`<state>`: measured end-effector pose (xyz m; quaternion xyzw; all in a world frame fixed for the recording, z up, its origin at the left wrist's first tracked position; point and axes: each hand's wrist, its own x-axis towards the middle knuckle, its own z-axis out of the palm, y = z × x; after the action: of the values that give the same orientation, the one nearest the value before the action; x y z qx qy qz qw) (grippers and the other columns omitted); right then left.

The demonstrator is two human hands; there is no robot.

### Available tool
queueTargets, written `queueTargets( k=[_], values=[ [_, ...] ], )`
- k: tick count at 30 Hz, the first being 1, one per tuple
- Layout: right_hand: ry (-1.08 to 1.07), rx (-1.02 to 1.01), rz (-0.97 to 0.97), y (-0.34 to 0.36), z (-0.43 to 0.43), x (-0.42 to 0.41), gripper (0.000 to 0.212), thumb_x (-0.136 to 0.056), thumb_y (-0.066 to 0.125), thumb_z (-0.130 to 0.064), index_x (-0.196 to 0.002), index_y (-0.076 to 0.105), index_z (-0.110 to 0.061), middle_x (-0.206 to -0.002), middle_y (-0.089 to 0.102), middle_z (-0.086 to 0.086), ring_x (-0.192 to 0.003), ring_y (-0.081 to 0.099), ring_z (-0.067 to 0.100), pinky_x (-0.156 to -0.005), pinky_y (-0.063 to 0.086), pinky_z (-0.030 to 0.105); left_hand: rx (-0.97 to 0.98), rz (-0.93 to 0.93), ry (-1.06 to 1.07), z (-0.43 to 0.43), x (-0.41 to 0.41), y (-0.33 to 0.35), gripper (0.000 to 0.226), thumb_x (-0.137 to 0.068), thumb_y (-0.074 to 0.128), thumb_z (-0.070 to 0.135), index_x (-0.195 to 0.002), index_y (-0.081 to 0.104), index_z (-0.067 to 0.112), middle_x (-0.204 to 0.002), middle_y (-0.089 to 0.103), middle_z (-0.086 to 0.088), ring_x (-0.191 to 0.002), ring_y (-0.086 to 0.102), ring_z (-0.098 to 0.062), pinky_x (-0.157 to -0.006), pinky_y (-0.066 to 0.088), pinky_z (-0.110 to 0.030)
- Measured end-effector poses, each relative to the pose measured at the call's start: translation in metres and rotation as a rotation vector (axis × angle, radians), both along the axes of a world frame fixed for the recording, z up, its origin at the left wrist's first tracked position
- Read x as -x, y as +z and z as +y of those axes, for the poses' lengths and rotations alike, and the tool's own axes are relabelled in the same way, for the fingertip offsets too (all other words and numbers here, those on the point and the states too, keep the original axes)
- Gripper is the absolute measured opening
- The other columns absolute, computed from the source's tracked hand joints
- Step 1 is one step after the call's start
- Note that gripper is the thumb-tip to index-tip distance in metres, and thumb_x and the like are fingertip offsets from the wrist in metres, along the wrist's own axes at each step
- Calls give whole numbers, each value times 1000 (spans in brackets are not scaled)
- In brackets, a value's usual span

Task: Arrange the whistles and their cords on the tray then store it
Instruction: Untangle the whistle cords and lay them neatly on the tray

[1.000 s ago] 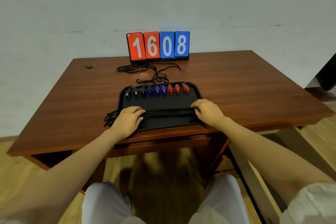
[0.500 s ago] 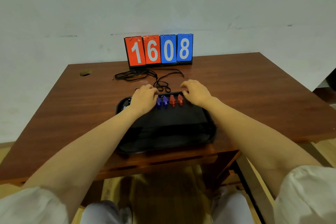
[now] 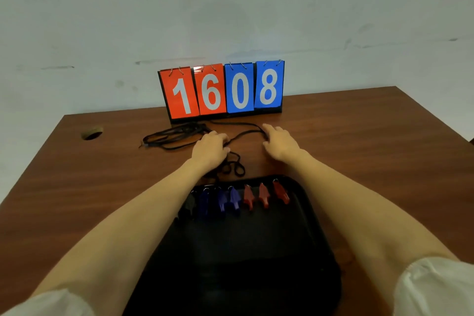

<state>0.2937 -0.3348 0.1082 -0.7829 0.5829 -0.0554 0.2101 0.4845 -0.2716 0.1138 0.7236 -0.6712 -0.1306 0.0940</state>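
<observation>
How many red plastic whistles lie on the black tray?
3, side by side at the right end of the row along the tray's far edge. None seems hidden.

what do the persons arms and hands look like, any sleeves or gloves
Both hands are bare: no gloves, rings or watch show on the left hand or the right hand. The forearms are uncovered. White sleeves are pushed up near the elbows, loose and slightly creased, showing at the bottom corners of the head view.

Both hands are out past the black tray (image 3: pixel 315 226): left hand (image 3: pixel 210 149) sits on the loose black cords (image 3: pixel 174 136), right hand (image 3: pixel 279 143) touches one cord's end. Whistles (image 3: pixel 241 199) line the tray's far edge.
</observation>
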Motion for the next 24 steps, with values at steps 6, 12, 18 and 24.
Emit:
queueTargets(
  k=[6,12,18,24],
  values=[
    [-54,117,115,-23,-17,-7,42,-99,44,-24,-138,37,-8,-138,41,15,-126,38,34,-99,39,43,-48,-13,12,-18,-15,-22,28,-92,54,13,-119,55,7,-122,49,-15,-112,51,-37,-90,45,-44],
    [-57,146,116,-20,-12,-6,24,-97,40,-10,-121,45,-4,-125,51,16,-111,47,33,-87,42,42,18,-246,96,-11,-48,-18,39,-89,41,-5,-126,50,5,-121,48,-20,-109,52,-40,-87,45,-46],
    [-12,234,-173,21,10,-6,15,-100,41,-19,-107,50,-10,-97,65,10,-77,57,26,-65,47,36,115,-237,58,4,-35,4,48,-91,49,9,-138,39,7,-144,33,-20,-127,38,-39,-101,37,-45],
    [177,365,-336,88,39,-16,15,-99,45,-19,-103,56,-11,-97,65,4,-82,58,20,-72,47,32,222,421,-101,15,32,71,51,-93,57,25,-139,40,10,-126,56,-11,-111,56,-21,-97,45,-30]
  ],
)
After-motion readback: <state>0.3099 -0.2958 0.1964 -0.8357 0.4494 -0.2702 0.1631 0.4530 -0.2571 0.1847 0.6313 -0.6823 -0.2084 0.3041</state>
